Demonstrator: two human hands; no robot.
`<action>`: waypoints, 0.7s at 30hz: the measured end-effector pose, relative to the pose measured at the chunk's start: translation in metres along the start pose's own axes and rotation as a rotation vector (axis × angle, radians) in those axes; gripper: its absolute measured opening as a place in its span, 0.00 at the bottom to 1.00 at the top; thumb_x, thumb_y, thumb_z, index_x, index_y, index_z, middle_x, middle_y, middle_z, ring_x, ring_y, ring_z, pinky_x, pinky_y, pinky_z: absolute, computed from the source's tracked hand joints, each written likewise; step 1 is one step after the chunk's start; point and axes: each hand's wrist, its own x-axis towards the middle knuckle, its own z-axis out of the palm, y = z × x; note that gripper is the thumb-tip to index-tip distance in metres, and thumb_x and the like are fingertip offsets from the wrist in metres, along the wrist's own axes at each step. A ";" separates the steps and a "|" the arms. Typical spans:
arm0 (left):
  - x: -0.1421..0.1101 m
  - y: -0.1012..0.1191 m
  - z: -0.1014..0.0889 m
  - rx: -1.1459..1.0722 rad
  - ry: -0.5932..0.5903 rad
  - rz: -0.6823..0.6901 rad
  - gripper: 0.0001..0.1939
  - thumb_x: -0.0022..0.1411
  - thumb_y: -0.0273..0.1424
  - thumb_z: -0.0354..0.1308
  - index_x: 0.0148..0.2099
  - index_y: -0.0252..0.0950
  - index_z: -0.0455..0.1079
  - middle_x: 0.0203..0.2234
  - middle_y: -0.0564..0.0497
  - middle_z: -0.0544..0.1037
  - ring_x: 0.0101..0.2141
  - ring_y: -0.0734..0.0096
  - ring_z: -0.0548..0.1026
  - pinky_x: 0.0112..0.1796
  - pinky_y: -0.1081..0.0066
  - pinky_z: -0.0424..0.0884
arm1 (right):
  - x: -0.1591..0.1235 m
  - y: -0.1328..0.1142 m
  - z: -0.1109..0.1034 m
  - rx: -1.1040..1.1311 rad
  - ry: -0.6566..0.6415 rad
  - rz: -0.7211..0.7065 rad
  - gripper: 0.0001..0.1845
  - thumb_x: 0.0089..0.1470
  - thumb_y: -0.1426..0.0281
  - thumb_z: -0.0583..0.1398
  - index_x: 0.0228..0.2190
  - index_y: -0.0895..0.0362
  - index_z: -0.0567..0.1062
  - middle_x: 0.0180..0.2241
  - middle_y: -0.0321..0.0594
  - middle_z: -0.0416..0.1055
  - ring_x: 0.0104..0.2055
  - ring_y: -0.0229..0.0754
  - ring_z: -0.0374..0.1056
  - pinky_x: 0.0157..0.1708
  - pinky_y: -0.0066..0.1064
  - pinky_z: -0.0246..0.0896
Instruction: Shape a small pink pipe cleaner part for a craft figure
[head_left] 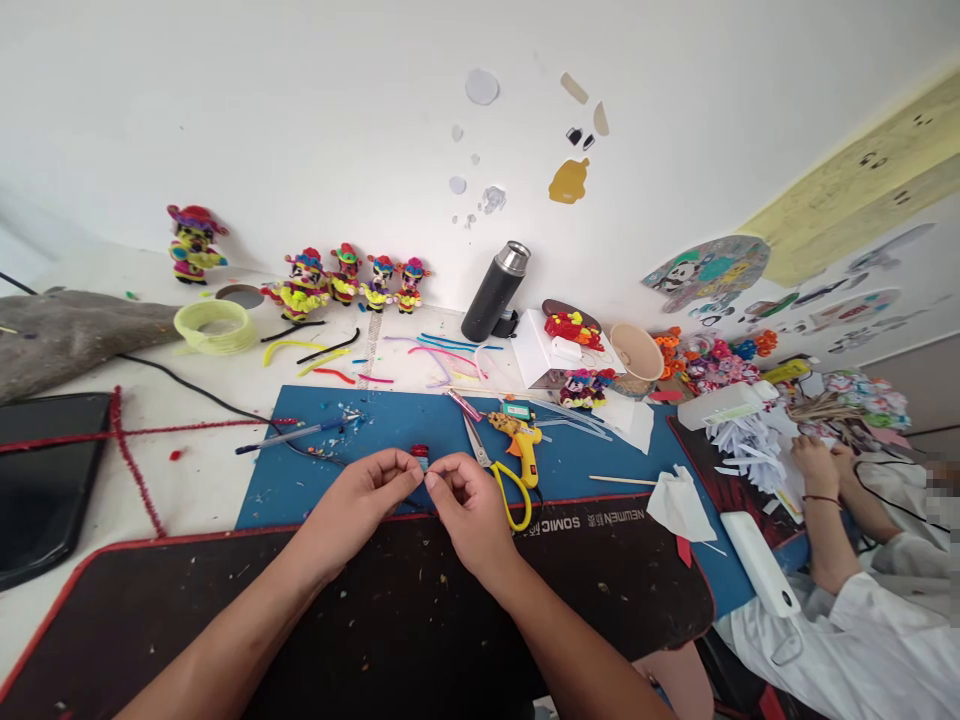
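My left hand and my right hand meet over the front of the blue mat, thumbs and forefingers pinched together. Whatever is between the fingertips is too small and covered to make out. Just behind the fingertips shows a small red and blue piece; whether I touch it cannot be told. Right of my right hand lie yellow-handled scissors with the blades pointing away. Beside them is a yellow glue gun. A blue pen lies to the left, near coloured fluff scraps.
Several fuzzy dolls stand along the wall near loose pipe cleaners. Behind are a black thermos and a bowl. A dark mat lies under my forearms. At right, a co-worker's hands are near paper strips.
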 end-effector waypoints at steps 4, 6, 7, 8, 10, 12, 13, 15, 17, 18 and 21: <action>0.001 -0.003 0.000 -0.107 -0.012 -0.037 0.23 0.59 0.53 0.67 0.34 0.37 0.73 0.20 0.60 0.58 0.23 0.74 0.51 0.24 0.73 0.48 | 0.001 -0.003 -0.002 -0.013 -0.005 -0.012 0.09 0.60 0.62 0.62 0.33 0.55 0.74 0.20 0.29 0.61 0.22 0.36 0.54 0.23 0.28 0.49; 0.001 -0.003 0.000 -0.249 -0.005 -0.071 0.23 0.59 0.52 0.68 0.34 0.36 0.73 0.19 0.62 0.55 0.22 0.76 0.48 0.23 0.74 0.47 | 0.001 -0.004 -0.004 -0.008 0.001 -0.013 0.09 0.60 0.62 0.62 0.33 0.55 0.74 0.20 0.28 0.60 0.22 0.35 0.54 0.23 0.28 0.49; 0.002 -0.003 -0.001 -0.333 0.000 -0.085 0.22 0.59 0.51 0.68 0.34 0.36 0.74 0.19 0.62 0.55 0.21 0.77 0.48 0.22 0.75 0.48 | 0.002 -0.005 -0.004 -0.005 0.005 -0.010 0.09 0.60 0.62 0.62 0.33 0.55 0.73 0.20 0.28 0.60 0.22 0.35 0.53 0.23 0.29 0.49; 0.002 -0.003 -0.001 -0.421 0.007 -0.095 0.22 0.59 0.50 0.69 0.35 0.35 0.74 0.19 0.61 0.56 0.20 0.77 0.49 0.21 0.76 0.49 | 0.002 -0.005 -0.004 -0.002 0.009 -0.006 0.09 0.60 0.62 0.62 0.33 0.55 0.73 0.20 0.28 0.60 0.22 0.35 0.53 0.23 0.29 0.49; 0.003 -0.001 -0.002 -0.588 0.025 -0.109 0.19 0.62 0.47 0.68 0.36 0.34 0.76 0.19 0.60 0.61 0.19 0.78 0.54 0.20 0.77 0.55 | 0.002 -0.005 -0.004 0.005 0.012 0.003 0.10 0.60 0.61 0.62 0.33 0.55 0.73 0.20 0.29 0.60 0.22 0.36 0.53 0.24 0.29 0.49; 0.005 0.002 -0.003 -0.729 0.072 -0.120 0.17 0.68 0.44 0.64 0.37 0.33 0.77 0.21 0.55 0.69 0.21 0.76 0.64 0.23 0.77 0.65 | 0.001 -0.005 -0.003 0.017 0.001 0.014 0.11 0.60 0.60 0.62 0.33 0.55 0.73 0.20 0.28 0.59 0.22 0.36 0.53 0.23 0.29 0.49; 0.006 0.003 -0.003 -0.785 0.110 -0.128 0.17 0.72 0.41 0.60 0.37 0.32 0.77 0.24 0.52 0.73 0.24 0.74 0.70 0.26 0.77 0.71 | 0.000 -0.005 -0.002 0.023 -0.006 0.018 0.11 0.60 0.60 0.62 0.33 0.55 0.72 0.20 0.28 0.59 0.22 0.36 0.53 0.23 0.29 0.48; 0.007 0.007 -0.004 -0.872 0.186 -0.142 0.20 0.77 0.38 0.51 0.38 0.31 0.78 0.30 0.45 0.80 0.33 0.68 0.80 0.36 0.72 0.79 | -0.001 -0.006 0.000 0.021 -0.015 0.019 0.11 0.60 0.60 0.62 0.33 0.55 0.72 0.20 0.28 0.59 0.22 0.36 0.53 0.23 0.29 0.48; 0.008 0.010 -0.003 -0.937 0.205 -0.157 0.23 0.79 0.38 0.47 0.41 0.29 0.79 0.41 0.37 0.84 0.45 0.60 0.83 0.47 0.66 0.81 | -0.003 -0.007 0.002 0.003 -0.020 0.014 0.11 0.60 0.60 0.62 0.32 0.54 0.72 0.20 0.28 0.58 0.22 0.35 0.53 0.23 0.29 0.48; 0.008 0.011 -0.002 -0.964 0.186 -0.155 0.25 0.79 0.40 0.47 0.43 0.28 0.79 0.47 0.34 0.84 0.50 0.57 0.82 0.51 0.63 0.80 | -0.003 -0.008 0.003 -0.008 -0.026 0.012 0.11 0.60 0.60 0.62 0.32 0.54 0.72 0.20 0.28 0.58 0.21 0.35 0.53 0.23 0.28 0.49; 0.006 0.013 0.000 -1.020 0.128 -0.128 0.29 0.78 0.46 0.45 0.48 0.27 0.79 0.56 0.30 0.80 0.58 0.52 0.78 0.57 0.60 0.77 | -0.003 -0.011 0.007 -0.028 -0.061 0.007 0.11 0.60 0.60 0.62 0.32 0.54 0.72 0.19 0.28 0.59 0.21 0.35 0.54 0.23 0.28 0.49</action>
